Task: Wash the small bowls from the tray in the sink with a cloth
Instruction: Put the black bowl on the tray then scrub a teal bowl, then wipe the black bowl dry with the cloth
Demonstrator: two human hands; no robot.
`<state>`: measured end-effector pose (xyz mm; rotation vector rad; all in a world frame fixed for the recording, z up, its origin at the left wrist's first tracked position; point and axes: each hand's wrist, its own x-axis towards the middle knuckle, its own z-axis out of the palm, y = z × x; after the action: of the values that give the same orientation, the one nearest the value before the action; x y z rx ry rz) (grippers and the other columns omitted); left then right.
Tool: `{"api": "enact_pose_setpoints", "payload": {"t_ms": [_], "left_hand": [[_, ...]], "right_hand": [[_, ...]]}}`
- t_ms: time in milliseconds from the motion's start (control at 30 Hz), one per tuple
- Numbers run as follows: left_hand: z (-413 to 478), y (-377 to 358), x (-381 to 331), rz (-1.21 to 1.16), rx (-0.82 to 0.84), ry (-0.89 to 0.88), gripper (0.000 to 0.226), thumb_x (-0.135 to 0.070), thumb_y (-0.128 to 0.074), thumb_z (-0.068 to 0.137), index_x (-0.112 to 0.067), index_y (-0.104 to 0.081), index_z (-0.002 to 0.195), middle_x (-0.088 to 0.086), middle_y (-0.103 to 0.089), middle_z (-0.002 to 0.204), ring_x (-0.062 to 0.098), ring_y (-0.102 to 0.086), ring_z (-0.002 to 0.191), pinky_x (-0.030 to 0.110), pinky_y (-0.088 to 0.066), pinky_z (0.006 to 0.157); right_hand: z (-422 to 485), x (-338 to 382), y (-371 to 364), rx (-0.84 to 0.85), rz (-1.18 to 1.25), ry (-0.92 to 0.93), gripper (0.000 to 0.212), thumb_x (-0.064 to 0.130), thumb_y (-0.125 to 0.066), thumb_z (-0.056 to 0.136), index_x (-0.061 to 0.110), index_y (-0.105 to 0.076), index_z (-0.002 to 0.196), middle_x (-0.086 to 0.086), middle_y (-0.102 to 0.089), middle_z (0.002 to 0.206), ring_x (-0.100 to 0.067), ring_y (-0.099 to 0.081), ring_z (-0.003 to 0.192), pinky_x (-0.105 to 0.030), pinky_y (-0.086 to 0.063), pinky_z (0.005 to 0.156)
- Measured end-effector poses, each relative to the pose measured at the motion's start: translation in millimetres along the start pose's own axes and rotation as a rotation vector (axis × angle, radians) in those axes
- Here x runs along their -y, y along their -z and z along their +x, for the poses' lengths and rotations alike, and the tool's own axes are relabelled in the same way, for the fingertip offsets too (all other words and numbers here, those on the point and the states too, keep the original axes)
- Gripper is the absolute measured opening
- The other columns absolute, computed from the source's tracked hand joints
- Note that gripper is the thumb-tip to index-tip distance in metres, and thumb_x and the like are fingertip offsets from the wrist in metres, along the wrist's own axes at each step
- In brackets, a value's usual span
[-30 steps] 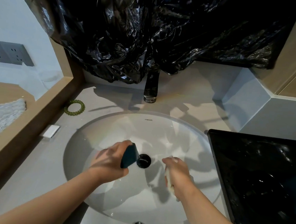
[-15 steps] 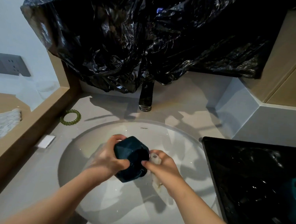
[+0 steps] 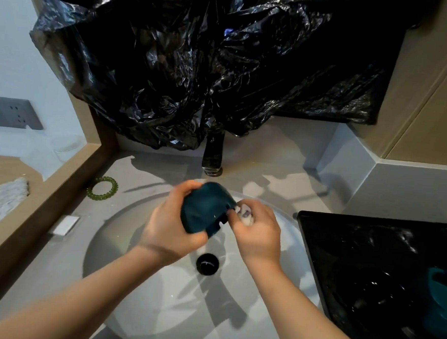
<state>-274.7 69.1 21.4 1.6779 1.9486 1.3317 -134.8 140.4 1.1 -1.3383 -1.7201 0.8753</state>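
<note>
My left hand (image 3: pixel 169 226) grips a small dark teal bowl (image 3: pixel 205 210) above the white sink (image 3: pixel 154 310), with the bowl's outside facing me. My right hand (image 3: pixel 259 231) holds a bunched white cloth (image 3: pixel 244 214) against the bowl's right edge. A black tray (image 3: pixel 355 271) lies on the counter to the right of the sink. Another teal bowl (image 3: pixel 443 296) sits on that tray near the right edge of view, partly cut off.
The dark faucet (image 3: pixel 213 155) stands behind the sink, under a crumpled black plastic sheet (image 3: pixel 211 62). The drain (image 3: pixel 207 264) is in the basin below my hands. A green beaded ring (image 3: pixel 102 188) and a small white block (image 3: pixel 63 225) lie on the left counter.
Both hands rose from near the drain and came together toward the faucet. The bowl turned in my left hand so its outside faces up, and the cloth now meets its edge.
</note>
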Motion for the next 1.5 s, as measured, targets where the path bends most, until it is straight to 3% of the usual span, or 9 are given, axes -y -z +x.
{"api": "enact_pose_setpoints", "payload": {"t_ms": [133,400,767,867,1000,1100,1233,1400,1500], "left_hand": [[10.7,-22.1,-19.6,-0.603,-0.124,0.418,0.059,-0.017,-0.061,0.054,-0.024,-0.049,0.112,0.003,-0.062,0.101,0.021,-0.062,0.091,0.043,-0.055,0.082],[31.4,-93.0,-87.7,-0.997,0.051,0.873,0.044,-0.014,-0.057,0.075,-0.005,-0.057,0.117,0.021,-0.065,0.112,0.037,-0.062,0.095,0.041,-0.054,0.072],[55.1,-226.5,-202.9,-0.942,0.384,0.897,0.039,-0.028,-0.053,0.083,-0.011,-0.053,0.118,0.012,-0.068,0.103,0.026,-0.065,0.077,0.033,-0.054,0.057],[59.0,-266.0,-222.5,-0.836,0.479,0.897,0.037,-0.032,-0.049,0.086,-0.012,-0.051,0.118,0.012,-0.067,0.103,0.026,-0.066,0.079,0.035,-0.054,0.052],[70.2,-309.0,-237.6,-0.531,0.529,0.713,0.043,-0.036,-0.046,0.086,-0.013,-0.044,0.122,0.012,-0.06,0.111,0.026,-0.062,0.093,0.038,-0.057,0.069],[74.3,-333.3,-247.2,-0.366,0.639,0.594,0.036,-0.033,-0.038,0.091,-0.01,-0.05,0.116,0.007,-0.059,0.098,0.018,-0.057,0.082,0.029,-0.049,0.061],[76.6,-360.0,-244.6,-0.178,0.704,0.511,0.039,-0.032,-0.037,0.088,-0.005,-0.058,0.108,0.013,-0.06,0.112,0.024,-0.058,0.085,0.032,-0.049,0.067],[72.1,-372.1,-230.1,0.14,0.792,0.281,0.023,-0.024,-0.04,0.092,-0.009,-0.049,0.077,0.002,-0.048,0.072,0.015,-0.045,0.065,0.03,-0.035,0.06],[70.7,-369.4,-229.5,0.182,0.81,0.195,0.018,-0.024,-0.043,0.093,-0.016,-0.058,0.101,0.005,-0.06,0.095,0.022,-0.058,0.088,0.031,-0.046,0.08]], "right_hand": [[8.1,-1.7,20.0,0.066,0.11,-0.106,0.016,0.025,-0.07,0.077,0.014,-0.059,0.082,-0.002,-0.062,0.082,-0.021,-0.058,0.08,-0.029,-0.046,0.069],[22.7,-13.0,127.5,0.042,0.113,-0.245,0.018,0.026,-0.072,0.072,0.017,-0.062,0.084,-0.004,-0.067,0.082,-0.025,-0.065,0.081,-0.048,-0.057,0.074],[58.2,-65.6,295.2,-0.091,-0.061,-0.24,0.015,0.014,-0.062,0.077,0.001,-0.055,0.082,-0.007,-0.052,0.066,-0.023,-0.049,0.064,-0.03,-0.036,0.059],[62.6,-88.5,331.6,-0.138,-0.117,-0.255,0.014,0.017,-0.063,0.075,0.004,-0.058,0.079,-0.009,-0.059,0.07,-0.028,-0.056,0.068,-0.038,-0.047,0.062],[65.1,-119.9,364.4,-0.229,-0.166,-0.31,0.004,0.021,-0.064,0.074,0.019,-0.062,0.076,-0.006,-0.065,0.075,-0.031,-0.064,0.074,-0.047,-0.057,0.072],[63.7,-143.7,374.1,-0.286,-0.177,-0.366,0.005,0.021,-0.065,0.073,0.023,-0.063,0.078,-0.004,-0.065,0.077,-0.03,-0.065,0.074,-0.047,-0.057,0.072],[58.8,-165.0,377.8,-0.324,-0.207,-0.452,0.005,0.021,-0.064,0.074,0.021,-0.061,0.077,-0.006,-0.065,0.078,-0.029,-0.063,0.076,-0.041,-0.056,0.068],[47.0,-182.2,374.5,-0.279,-0.258,-0.498,0.011,0.02,-0.063,0.078,0.019,-0.055,0.071,-0.004,-0.061,0.074,-0.023,-0.057,0.071,-0.028,-0.038,0.052],[42.9,-184.1,371.9,-0.267,-0.224,-0.505,0.008,0.021,-0.062,0.081,0.018,-0.056,0.077,-0.004,-0.061,0.076,-0.02,-0.056,0.071,-0.029,-0.04,0.055]]}}
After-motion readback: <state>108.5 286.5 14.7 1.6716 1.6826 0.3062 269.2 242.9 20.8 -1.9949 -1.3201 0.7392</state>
